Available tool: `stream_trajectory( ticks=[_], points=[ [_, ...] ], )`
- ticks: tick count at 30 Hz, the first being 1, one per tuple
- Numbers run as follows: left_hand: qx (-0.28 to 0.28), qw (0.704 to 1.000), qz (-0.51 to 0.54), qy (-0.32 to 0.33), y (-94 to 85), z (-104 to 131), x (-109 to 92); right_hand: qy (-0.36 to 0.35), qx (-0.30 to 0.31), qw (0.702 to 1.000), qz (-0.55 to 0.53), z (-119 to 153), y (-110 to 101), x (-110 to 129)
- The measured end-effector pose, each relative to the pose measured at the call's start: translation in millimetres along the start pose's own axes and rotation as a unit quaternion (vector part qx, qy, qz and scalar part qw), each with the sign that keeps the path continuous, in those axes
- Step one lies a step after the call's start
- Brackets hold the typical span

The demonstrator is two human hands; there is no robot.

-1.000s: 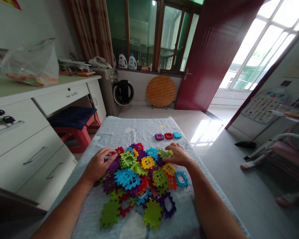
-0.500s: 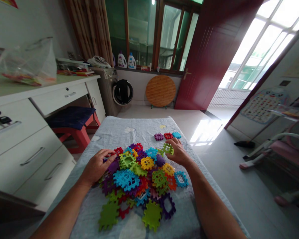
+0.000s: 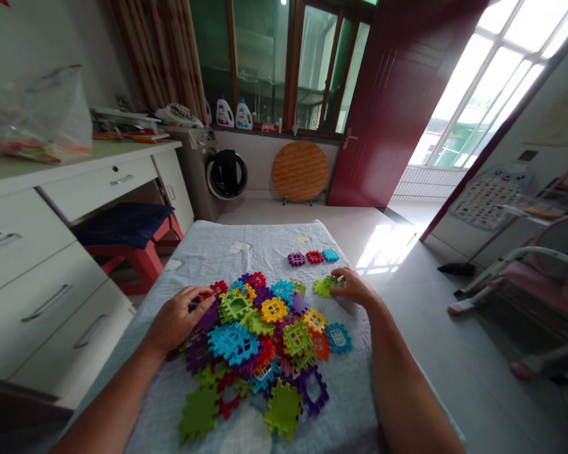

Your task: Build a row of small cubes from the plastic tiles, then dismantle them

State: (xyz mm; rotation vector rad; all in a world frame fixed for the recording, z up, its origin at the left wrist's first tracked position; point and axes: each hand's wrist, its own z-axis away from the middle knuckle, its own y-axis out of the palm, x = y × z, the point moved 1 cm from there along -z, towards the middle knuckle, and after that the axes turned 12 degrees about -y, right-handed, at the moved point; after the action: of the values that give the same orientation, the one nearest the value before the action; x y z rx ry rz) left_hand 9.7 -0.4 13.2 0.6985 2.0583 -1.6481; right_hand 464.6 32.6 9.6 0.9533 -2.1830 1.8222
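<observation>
A heap of colourful plastic interlocking blocks (image 3: 255,325) covers the middle of the cloth-covered table (image 3: 218,243). My left hand (image 3: 182,315) rests at the heap's left edge, thumb and fingers apart around the blocks there. To the right of the heap, my right hand (image 3: 355,287) has its fingers on a light green interlocking block (image 3: 329,285), low over the cloth. Beyond it, a purple block (image 3: 296,259), a red block (image 3: 315,256) and a blue block (image 3: 330,255) lie in a row.
A white desk (image 3: 99,180) stands at the left, with a dark-topped red stool (image 3: 127,230) by it. A washing machine (image 3: 194,170) and a round wooden tabletop (image 3: 300,171) are at the back. A pink chair (image 3: 534,284) is on the right.
My right hand has moved right, away from the heap, bringing the green block down toward the cloth. My left hand stays at the heap's edge. The view has shifted slightly.
</observation>
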Motion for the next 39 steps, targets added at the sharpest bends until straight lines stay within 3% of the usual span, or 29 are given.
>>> stream_trajectory(
  ticks=[9, 13, 17, 20, 29, 34, 39],
  points=[
    [0.017, 1.000, 0.004, -0.013, 0.5, 0.2, 0.7, -0.004, 0.039, 0.999, 0.005, -0.5, 6.0, 7.7],
    [0.016, 1.000, 0.002, -0.011, -0.5, 1.0, -1.1, -0.045, 0.031, 0.998, 0.005, -1.7, 7.3, 27.8],
    [0.012, 1.000, 0.003, -0.007, -1.9, 1.7, -3.7, -0.097, 0.059, 0.993, 0.014, -3.7, 8.0, 53.3],
    [0.007, 1.000, 0.002, -0.004, -2.2, 1.5, -4.4, -0.120, 0.028, 0.992, 0.028, -9.4, 13.0, 67.5],
    [0.007, 1.000, 0.004, -0.005, -2.5, 1.6, -3.9, -0.055, 0.042, 0.993, 0.098, -26.5, 47.8, 86.4],
    [0.013, 1.000, 0.004, -0.004, -2.4, 1.7, -3.9, -0.055, 0.002, 0.998, 0.032, -28.2, 43.4, 84.6],
    [0.014, 1.000, -0.001, -0.003, -2.2, 1.2, -4.8, -0.072, -0.097, 0.990, -0.074, -25.0, 26.5, 74.4]
  ],
)
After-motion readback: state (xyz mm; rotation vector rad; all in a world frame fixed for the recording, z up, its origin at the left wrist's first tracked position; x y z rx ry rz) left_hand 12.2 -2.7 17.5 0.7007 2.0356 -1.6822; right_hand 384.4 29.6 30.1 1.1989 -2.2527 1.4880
